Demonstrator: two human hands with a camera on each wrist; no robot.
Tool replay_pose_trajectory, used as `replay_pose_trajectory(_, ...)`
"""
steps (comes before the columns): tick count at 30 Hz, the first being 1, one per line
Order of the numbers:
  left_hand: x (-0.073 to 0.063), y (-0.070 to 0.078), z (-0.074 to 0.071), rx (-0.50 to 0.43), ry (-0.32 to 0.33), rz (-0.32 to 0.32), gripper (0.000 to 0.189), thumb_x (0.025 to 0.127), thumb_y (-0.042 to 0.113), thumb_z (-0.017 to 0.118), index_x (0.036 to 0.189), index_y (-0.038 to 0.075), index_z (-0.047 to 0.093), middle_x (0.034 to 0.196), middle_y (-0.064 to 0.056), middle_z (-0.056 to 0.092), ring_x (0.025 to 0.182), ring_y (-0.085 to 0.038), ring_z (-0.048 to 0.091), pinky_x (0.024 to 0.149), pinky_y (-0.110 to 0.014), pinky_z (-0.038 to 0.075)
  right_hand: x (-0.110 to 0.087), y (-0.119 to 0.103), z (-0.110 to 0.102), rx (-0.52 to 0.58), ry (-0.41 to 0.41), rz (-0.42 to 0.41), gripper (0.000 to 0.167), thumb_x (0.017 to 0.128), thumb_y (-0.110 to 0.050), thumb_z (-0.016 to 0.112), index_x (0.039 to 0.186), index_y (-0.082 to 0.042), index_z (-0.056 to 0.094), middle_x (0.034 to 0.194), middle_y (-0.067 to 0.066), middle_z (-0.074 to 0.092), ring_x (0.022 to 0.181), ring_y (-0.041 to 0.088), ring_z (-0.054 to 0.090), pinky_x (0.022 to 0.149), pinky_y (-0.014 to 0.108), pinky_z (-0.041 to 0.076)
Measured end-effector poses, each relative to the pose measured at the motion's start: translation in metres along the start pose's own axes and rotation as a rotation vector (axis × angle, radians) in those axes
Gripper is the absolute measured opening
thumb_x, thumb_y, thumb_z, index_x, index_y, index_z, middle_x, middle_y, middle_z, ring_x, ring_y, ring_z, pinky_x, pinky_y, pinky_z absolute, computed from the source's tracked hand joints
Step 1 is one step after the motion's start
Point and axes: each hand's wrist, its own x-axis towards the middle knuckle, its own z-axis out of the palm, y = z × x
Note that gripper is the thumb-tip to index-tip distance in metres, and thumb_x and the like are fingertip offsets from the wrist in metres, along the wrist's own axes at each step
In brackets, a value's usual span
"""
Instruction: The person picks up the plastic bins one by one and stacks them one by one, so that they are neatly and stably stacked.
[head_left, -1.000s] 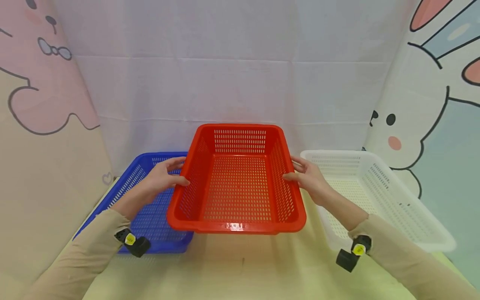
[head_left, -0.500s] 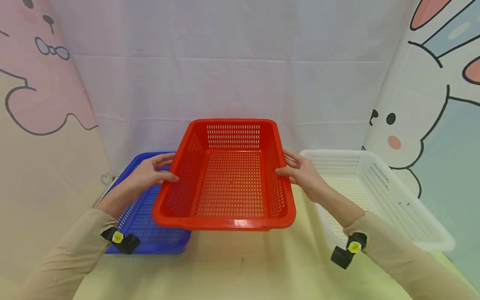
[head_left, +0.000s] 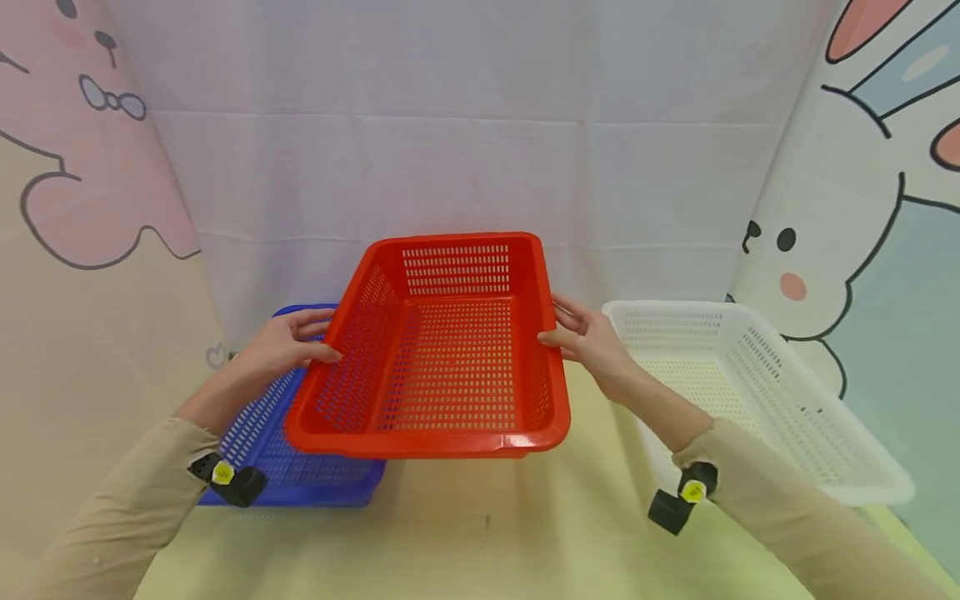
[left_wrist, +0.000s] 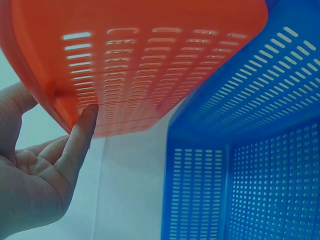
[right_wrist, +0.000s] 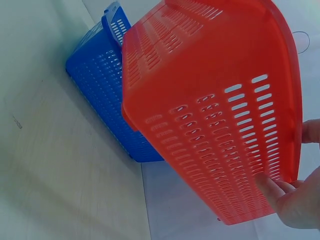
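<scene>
A red slotted plastic basket (head_left: 457, 446) is held up in the air between my two hands, with nothing inside it. My left hand (head_left: 273, 350) grips its left rim, thumb over the inside and fingers beneath the outer wall. On the opposite rim my right hand (head_left: 596, 346) pinches the side the same way. The left wrist view shows fingertips pressed to the slotted outer wall of the red basket (left_wrist: 135, 65). Below and to the left, a blue basket (head_left: 322, 483) stands on the table, partly covered by the red one. The red basket overlaps its right side.
A white slotted basket (head_left: 780, 417) stands on the table at the right. The pale yellow table (head_left: 465, 542) shows in front, between the two standing baskets. A white cloth (head_left: 465, 167) hangs behind, with cartoon-printed panels (head_left: 877, 333) on either side.
Both hands have carried the red basket leftward and slightly up, so it now covers more of the blue basket. The blue and white baskets have stayed in place.
</scene>
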Motion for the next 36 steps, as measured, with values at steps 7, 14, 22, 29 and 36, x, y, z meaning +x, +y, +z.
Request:
replay_pose_trajectory(7,-0.001,-0.004,-0.009,0.011,0.009,-0.007,0.073,0.08,0.012,0.065,0.139,-0.005,0.027,0.132,-0.027,0.043,0.096,-0.018,0.06,0.077,-0.027,0.051,0.004,-0.001,0.009,0.055,-0.008,-0.023,0.061,0.087,-0.006,0.054,0.142,-0.004,0.027,0.14,0.013,0.037,0.114,0.035,0.049,0.086,0.038,0.047)
replay_pose_trajectory(14,0.0,-0.008,-0.02,0.071,0.04,-0.005,0.069,0.08,0.009,0.065,0.136,-0.009,0.029,0.126,-0.032,0.045,0.09,-0.015,0.063,0.076,-0.029,0.052,0.005,-0.001,0.024,0.042,-0.035,-0.057,0.066,0.086,-0.006,0.058,0.143,-0.005,0.024,0.141,0.012,0.036,0.111,0.035,0.052,0.084,0.037,0.049)
replay_pose_trajectory(22,-0.001,-0.013,-0.031,0.128,0.067,-0.016,0.068,0.081,0.01,0.064,0.136,-0.01,0.03,0.126,-0.032,0.045,0.09,-0.013,0.062,0.075,-0.024,0.052,0.009,0.0,0.037,0.094,-0.039,-0.081,0.065,0.086,-0.002,0.058,0.142,-0.004,0.026,0.141,0.013,0.037,0.11,0.036,0.052,0.083,0.036,0.049)
replay_pose_trajectory(29,-0.003,-0.02,-0.041,0.151,0.092,-0.008,0.066,0.081,0.011,0.062,0.136,-0.008,0.031,0.126,-0.032,0.045,0.086,-0.01,0.062,0.074,-0.026,0.052,0.012,0.004,0.049,0.084,-0.039,-0.076,0.065,0.086,-0.004,0.059,0.142,-0.004,0.025,0.141,0.011,0.036,0.11,0.03,0.054,0.084,0.035,0.048)
replay_pose_trajectory(36,-0.005,-0.033,-0.053,0.177,0.132,0.026,0.06,0.082,0.01,0.059,0.134,-0.007,0.036,0.126,-0.032,0.045,0.075,0.007,0.056,0.068,-0.016,0.049,0.015,0.007,0.066,0.098,-0.042,-0.083,0.066,0.085,-0.006,0.06,0.142,-0.004,0.026,0.142,0.012,0.035,0.112,0.029,0.053,0.087,0.037,0.046)
